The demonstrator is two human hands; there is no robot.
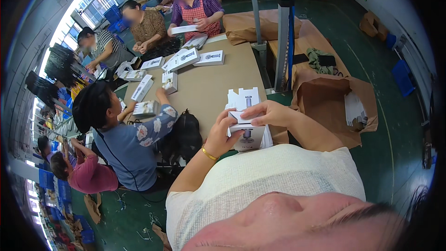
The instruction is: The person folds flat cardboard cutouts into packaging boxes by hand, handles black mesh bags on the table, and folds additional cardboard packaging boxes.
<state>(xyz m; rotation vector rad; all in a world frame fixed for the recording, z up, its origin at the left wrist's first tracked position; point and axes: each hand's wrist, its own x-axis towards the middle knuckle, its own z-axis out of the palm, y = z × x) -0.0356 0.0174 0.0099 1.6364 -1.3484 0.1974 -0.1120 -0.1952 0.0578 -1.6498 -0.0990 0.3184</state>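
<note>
A small white carton with a dark device printed on it is close in front of me, near the table's edge. My left hand grips it from the left, thumb on its printed side and fingers around the upper edge. My right hand lies across the carton's top, with its fingers and thumb closed on the flap area. Just beyond stands or lies another white carton piece with notched tabs, partly hidden by my hands. White card layers show beside the held carton, under my right hand.
Several printed white boxes lie across the brown tabletop. Black bundled items are left of me, beside a co-worker in blue. More co-workers sit at the far side. To my right are an open brown paper-lined container and a metal post.
</note>
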